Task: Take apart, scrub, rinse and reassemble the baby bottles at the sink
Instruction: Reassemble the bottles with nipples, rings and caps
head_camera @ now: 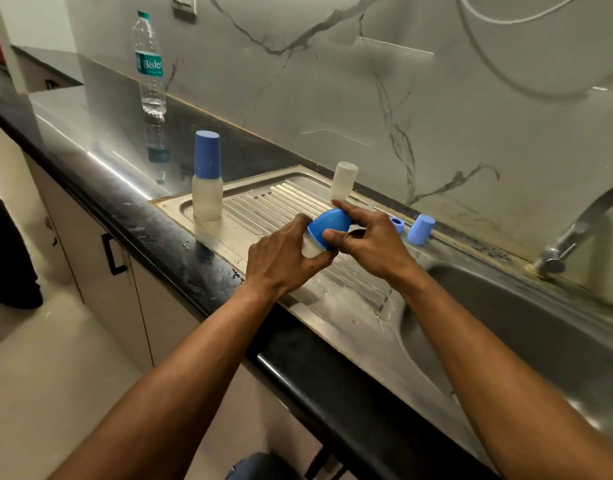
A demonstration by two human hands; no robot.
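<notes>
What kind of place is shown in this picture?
Most likely a home kitchen: a steel sink with a ribbed drainboard is set in a dark counter, a tap stands by a marble-look wall, and cabinets sit below.

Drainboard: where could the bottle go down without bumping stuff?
The ribbed drainboard is bare between the capped bottle and the upside-down bottle, and nearer, beside the basin. It is crowded at the back edge, with the blue ring and blue cap.
</notes>
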